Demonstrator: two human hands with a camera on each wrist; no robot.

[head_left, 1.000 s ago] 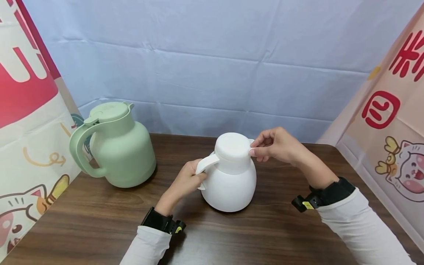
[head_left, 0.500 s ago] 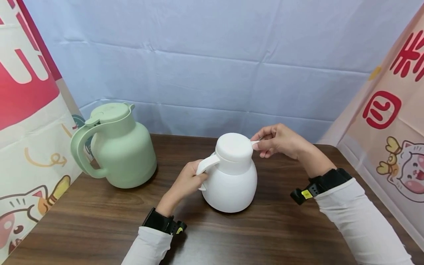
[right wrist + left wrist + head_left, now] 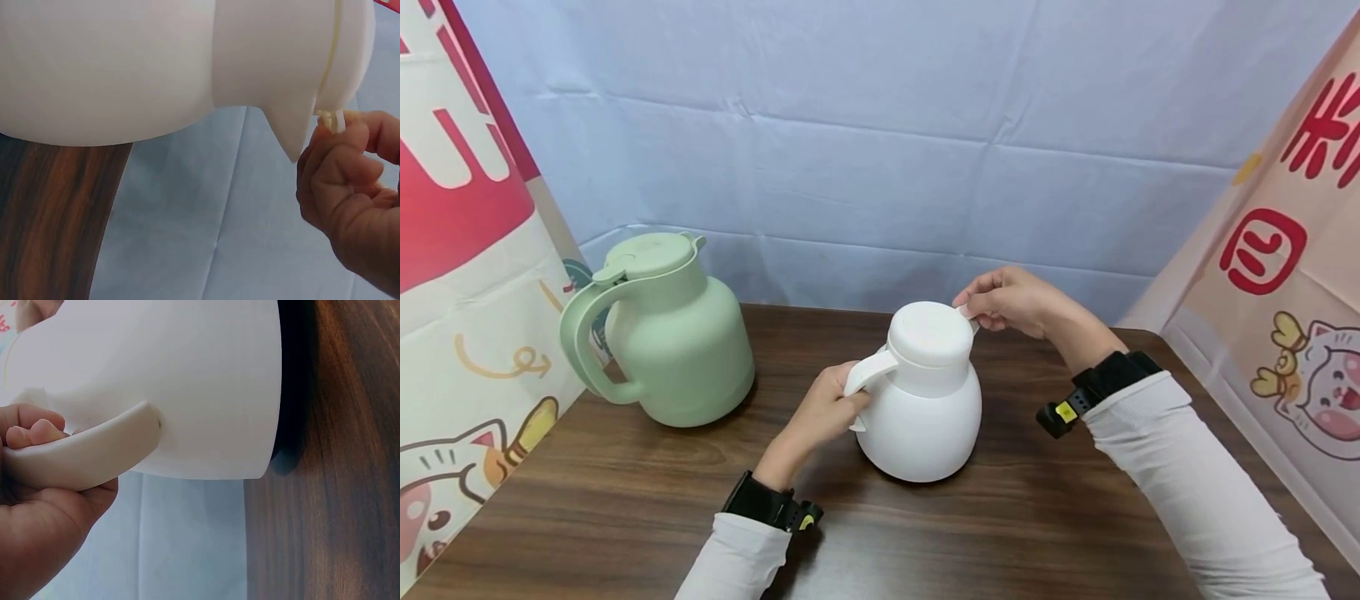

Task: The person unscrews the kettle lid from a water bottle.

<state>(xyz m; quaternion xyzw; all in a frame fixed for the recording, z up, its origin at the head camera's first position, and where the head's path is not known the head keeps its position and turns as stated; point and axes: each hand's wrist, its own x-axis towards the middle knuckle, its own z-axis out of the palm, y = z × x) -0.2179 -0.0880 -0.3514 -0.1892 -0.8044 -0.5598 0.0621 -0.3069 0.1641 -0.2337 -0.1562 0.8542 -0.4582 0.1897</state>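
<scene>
A white thermos jug point(image 3: 921, 429) stands upright on the dark wooden table point(image 3: 970, 542), with its round lid point(image 3: 931, 332) on top. My left hand point(image 3: 823, 404) grips the jug's handle point(image 3: 868, 371); in the left wrist view its fingers wrap the curved handle point(image 3: 94, 453). At the lid's far right edge, the thumb and fingers of my right hand point(image 3: 1011, 304) pinch a small tab point(image 3: 338, 121) that sticks out from the lid. The pointed spout point(image 3: 289, 134) shows beside those fingers in the right wrist view.
A larger green thermos jug point(image 3: 681, 350) with its lid on stands at the back left, its handle toward the left. Behind the table hangs a pale blue cloth point(image 3: 865, 167). Printed cloths line both sides, the left point(image 3: 467, 333) and the right point(image 3: 1262, 358).
My right hand has moved around the lid's edge toward the back, and the pinched tab has gone from in front of the spout to behind it. The left hand and jug stay put.
</scene>
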